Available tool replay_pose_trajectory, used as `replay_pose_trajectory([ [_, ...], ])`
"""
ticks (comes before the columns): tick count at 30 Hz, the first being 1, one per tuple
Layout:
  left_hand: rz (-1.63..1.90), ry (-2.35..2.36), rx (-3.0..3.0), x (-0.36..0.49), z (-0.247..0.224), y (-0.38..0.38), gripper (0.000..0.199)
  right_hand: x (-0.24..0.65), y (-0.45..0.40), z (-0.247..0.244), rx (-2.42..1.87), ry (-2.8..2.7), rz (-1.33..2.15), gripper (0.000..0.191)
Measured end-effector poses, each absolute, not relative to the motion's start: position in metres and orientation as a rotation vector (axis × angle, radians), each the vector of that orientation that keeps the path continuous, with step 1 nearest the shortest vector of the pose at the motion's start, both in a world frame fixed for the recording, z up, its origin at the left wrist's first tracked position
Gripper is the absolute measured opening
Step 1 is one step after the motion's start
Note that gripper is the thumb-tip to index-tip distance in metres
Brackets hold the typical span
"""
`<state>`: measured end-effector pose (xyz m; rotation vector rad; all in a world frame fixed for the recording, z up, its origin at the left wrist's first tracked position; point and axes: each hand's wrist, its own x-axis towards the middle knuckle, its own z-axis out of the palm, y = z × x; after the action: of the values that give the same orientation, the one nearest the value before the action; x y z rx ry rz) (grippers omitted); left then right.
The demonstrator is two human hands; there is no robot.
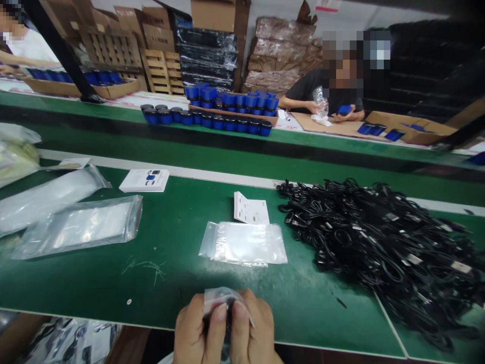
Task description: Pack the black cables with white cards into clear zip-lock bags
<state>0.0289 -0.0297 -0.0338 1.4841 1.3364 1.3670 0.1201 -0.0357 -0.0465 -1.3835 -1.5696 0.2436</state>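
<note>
At the near edge of the green table, my left hand [195,328] and my right hand [255,326] are side by side, both closed on a small clear plastic bag [217,294]. Something dark shows inside the bag between my thumbs; its kind is mostly hidden. Just beyond my hands lies a stack of flat clear zip bags [248,243]. Behind that stack, a folded printed leaflet [254,210] rests on the table. To the right spreads a large heap of black cables [364,237], coiled and tangled together.
Filled plastic packs [79,222] and a stack of printed cards [146,180] lie at left. Rows of blue-and-black containers [227,114] line the raised shelf. Across it, a person in a dark shirt [308,86] handles a blue item. Bagged pieces [81,341] sit below the table's left edge.
</note>
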Motion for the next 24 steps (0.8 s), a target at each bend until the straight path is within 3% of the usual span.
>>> replay_pose_trajectory([
  [3, 1.362, 1.284, 1.471, 0.025, -0.029, -0.025, 0.022, 0.126, -0.035, -0.035, -1.345, -1.556, 0.431, 0.039],
  [9, 1.124, 1.208, 1.480, 0.006, -0.010, -0.007, 0.021, 0.148, -0.027, -0.011, -1.278, -1.382, 0.870, 0.013],
  [24, 1.006, 1.098, 1.404, 0.002, -0.007, -0.004, 0.020, 0.153, -0.026, -0.006, -1.181, -1.344, 0.887, 0.016],
])
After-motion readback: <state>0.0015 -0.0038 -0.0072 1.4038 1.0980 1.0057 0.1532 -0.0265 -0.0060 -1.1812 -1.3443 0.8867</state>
